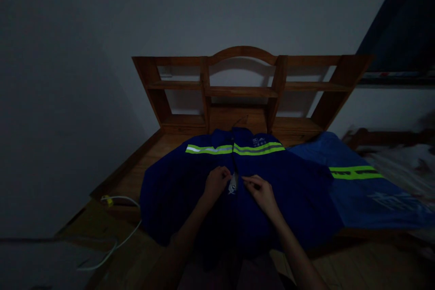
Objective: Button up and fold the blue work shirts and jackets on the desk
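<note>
Directly beneath left grip (216, 183) and right grip (262, 191): jacket (295, 186).

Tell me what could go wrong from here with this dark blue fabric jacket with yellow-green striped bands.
The light is dim, so the left hand and right hand, pinching at the front opening of the dark blue jacket, might misjudge its edges. The jacket also meets the lighter blue cloth with a yellow-green band, so a tug could perhaps disturb that too.
</note>
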`<control>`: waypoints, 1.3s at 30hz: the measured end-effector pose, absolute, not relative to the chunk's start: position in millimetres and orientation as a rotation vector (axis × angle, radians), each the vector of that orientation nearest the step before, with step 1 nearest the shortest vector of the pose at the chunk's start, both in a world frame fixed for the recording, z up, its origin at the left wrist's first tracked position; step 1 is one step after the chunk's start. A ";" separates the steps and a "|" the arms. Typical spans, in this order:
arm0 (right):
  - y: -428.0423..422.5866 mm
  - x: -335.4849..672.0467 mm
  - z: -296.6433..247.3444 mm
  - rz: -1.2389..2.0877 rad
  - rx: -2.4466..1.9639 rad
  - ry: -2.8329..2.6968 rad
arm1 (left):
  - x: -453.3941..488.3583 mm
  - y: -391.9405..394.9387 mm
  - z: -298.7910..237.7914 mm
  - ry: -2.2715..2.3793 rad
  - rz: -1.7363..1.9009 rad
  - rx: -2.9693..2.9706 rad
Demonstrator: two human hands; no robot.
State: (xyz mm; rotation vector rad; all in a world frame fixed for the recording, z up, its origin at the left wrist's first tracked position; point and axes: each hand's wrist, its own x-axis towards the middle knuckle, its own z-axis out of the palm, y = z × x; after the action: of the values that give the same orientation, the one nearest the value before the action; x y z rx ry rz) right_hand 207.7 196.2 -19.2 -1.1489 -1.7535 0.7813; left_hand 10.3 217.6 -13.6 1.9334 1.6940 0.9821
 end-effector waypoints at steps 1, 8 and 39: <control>196.8 209.0 -20.0 0.803 -1.134 -1.728 | 10.9 219.7 -13.9 1.694 0.990 1.922; 195.9 210.9 -16.9 0.905 -1.064 -1.610 | 17.5 217.5 -0.4 1.497 0.909 1.733; 220.5 204.1 -16.4 0.917 -1.165 -1.706 | 49.5 205.2 -23.2 1.461 1.264 1.455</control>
State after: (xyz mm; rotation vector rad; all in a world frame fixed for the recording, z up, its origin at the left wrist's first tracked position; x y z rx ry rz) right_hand 204.1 220.5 -16.4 -1.1646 -1.7062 0.9172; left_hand 49.5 205.2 -23.2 1.4546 1.4612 1.2641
